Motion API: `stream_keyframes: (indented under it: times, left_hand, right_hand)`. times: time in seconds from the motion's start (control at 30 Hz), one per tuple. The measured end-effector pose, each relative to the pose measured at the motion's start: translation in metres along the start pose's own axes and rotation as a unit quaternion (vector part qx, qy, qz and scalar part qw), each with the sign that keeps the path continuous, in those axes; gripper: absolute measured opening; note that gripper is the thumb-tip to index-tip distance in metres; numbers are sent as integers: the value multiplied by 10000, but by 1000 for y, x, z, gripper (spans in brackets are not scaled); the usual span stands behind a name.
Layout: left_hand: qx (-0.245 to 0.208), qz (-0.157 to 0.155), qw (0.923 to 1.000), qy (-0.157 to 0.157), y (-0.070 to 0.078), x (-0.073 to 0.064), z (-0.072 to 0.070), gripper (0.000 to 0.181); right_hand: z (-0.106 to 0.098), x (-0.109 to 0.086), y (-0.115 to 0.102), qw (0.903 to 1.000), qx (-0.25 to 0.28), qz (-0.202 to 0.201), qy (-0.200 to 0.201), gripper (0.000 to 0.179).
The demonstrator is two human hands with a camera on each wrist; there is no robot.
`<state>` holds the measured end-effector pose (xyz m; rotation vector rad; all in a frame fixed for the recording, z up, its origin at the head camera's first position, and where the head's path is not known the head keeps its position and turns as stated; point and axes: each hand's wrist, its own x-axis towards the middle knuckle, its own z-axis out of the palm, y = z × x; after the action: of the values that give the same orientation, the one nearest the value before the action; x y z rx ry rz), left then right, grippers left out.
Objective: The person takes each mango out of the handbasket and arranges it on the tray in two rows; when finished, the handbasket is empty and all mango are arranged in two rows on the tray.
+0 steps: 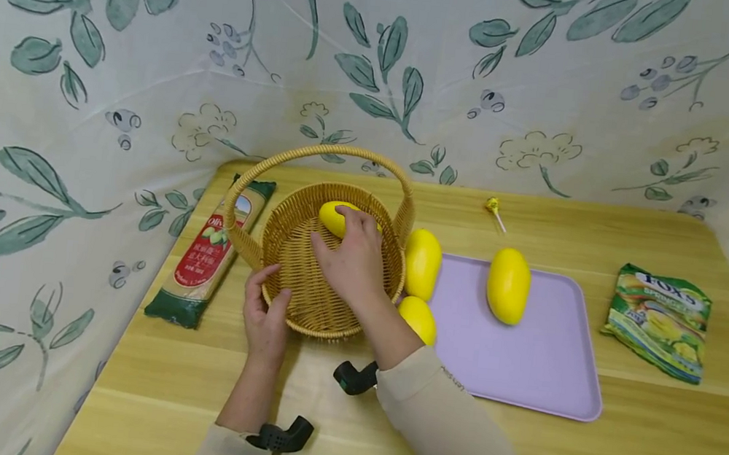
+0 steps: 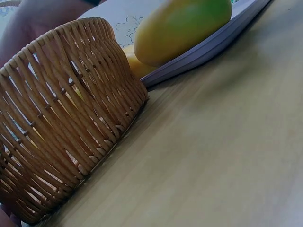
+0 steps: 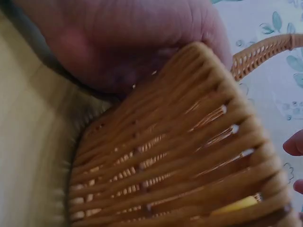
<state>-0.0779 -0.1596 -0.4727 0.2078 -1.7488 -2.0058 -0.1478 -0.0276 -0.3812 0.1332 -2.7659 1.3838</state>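
Observation:
A round wicker basket (image 1: 317, 274) with a tall arched handle stands on the table, and one yellow mango (image 1: 334, 217) lies inside near its far wall. My right hand (image 1: 356, 260) reaches into the basket with its fingers over that mango, covering part of it. The right thumb is spread away from the mango. My left hand (image 1: 265, 320) holds the near left side of the basket, thumb and fingers at the rim. In the left wrist view the basket's woven wall (image 2: 71, 104) stands close to a mango with a green patch (image 2: 182, 28).
A lilac tray (image 1: 522, 374) lies right of the basket, bearing a mango (image 1: 508, 285). Two more mangoes (image 1: 422, 262) sit between basket and tray. A pasta packet (image 1: 211, 249) lies left, a lollipop (image 1: 494, 207) at the back, a green FOX'S bag (image 1: 658, 322) far right.

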Motion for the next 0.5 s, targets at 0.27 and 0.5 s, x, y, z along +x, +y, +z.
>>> stream_keyframes:
  times: [0.27,0.5]
  left_hand:
    - [-3,-2,10000,-4,0,-1,0,43]
    - [63,-42,10000,18,2,0,0,43]
  right_hand:
    - [8,23,4,9995,-310,-111,-30,63]
    - [11,33,12,9961,-873,-106,-42,66]
